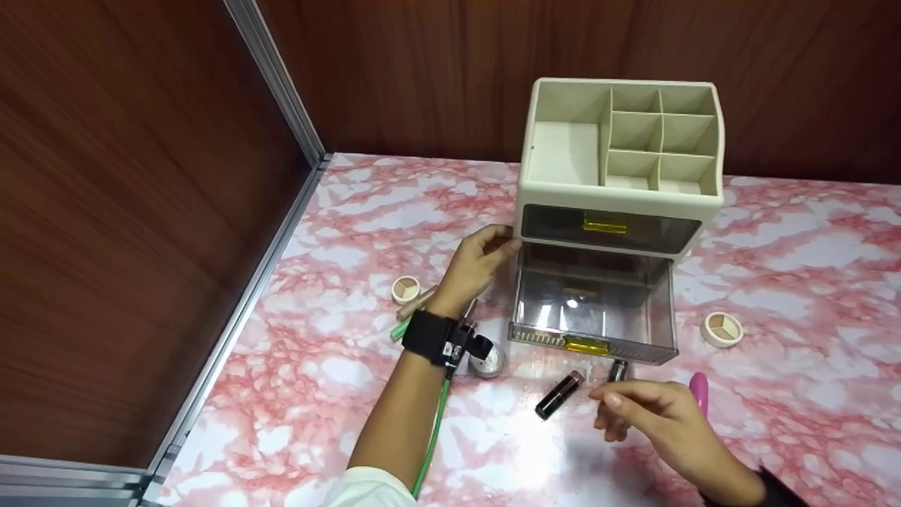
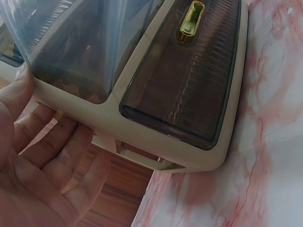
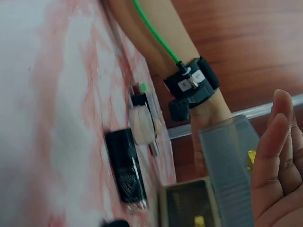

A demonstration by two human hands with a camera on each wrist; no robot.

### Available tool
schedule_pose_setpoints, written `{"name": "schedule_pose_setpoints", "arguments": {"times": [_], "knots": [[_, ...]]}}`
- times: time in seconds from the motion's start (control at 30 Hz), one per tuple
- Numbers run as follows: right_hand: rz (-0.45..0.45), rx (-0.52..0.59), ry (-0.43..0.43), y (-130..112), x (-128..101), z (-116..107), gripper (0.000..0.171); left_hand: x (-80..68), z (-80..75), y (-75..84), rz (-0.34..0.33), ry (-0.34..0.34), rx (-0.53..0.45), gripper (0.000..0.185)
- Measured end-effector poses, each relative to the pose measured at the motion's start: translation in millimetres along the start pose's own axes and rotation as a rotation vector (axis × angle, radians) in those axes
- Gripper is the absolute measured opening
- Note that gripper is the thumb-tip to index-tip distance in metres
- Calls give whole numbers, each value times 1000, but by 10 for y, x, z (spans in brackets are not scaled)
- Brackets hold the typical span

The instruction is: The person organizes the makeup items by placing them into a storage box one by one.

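Left hand point(image 1: 477, 264) rests with relaxed fingers against the left edge of the organizer point(image 1: 619, 176), beside the pulled-out drawer point(image 1: 593, 304). Right hand point(image 1: 651, 415) hovers loosely curled, holding nothing, just right of the black tube point(image 1: 559, 394) lying on the table point(image 1: 809, 282) before the drawer's front edge.

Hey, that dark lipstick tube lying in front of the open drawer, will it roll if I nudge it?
Probably. The dark lipstick tube looks cylindrical and lies on its side on the glossy marble-pattern tabletop, so a sideways nudge would likely roll it. It seems rigid and light. The right hand hovers nearest.
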State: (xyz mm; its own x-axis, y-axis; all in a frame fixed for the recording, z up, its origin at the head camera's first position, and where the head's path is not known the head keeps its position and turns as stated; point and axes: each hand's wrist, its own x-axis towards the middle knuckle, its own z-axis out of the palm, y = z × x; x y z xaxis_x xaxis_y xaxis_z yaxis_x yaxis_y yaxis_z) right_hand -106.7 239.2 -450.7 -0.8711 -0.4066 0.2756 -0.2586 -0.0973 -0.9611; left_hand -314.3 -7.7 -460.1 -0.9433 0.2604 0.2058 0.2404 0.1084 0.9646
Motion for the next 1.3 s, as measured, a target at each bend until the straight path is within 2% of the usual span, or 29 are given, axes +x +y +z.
{"name": "schedule_pose_setpoints", "arguments": {"times": [0.2,0.27,0.43,0.63,0.73,0.87,1.13,1.2,1.3], "knots": [[-83,-83,25,-115,-102,-105,33,-4,-4,-16,-6,4,-9,28],[-83,-151,41,-166,-130,-161,33,-3,-4,-10,-7,3,-2,29],[-45,-359,188,-295,-152,-371,29,7,-7,4,-8,1,13,31],[-14,-376,390,-197,-27,-637,19,20,-15,-11,7,5,3,29],[-3,-404,443,-126,33,-808,15,18,-4,-23,16,0,-12,28],[30,-458,497,-46,70,-1032,19,15,10,-33,15,-8,-24,29],[130,-374,653,108,62,-1412,24,20,16,-20,29,-20,-17,28],[181,-382,668,133,59,-1494,24,16,14,-17,30,-18,-15,28],[281,-436,635,165,54,-1602,19,10,12,-14,25,-13,-14,27]]}}
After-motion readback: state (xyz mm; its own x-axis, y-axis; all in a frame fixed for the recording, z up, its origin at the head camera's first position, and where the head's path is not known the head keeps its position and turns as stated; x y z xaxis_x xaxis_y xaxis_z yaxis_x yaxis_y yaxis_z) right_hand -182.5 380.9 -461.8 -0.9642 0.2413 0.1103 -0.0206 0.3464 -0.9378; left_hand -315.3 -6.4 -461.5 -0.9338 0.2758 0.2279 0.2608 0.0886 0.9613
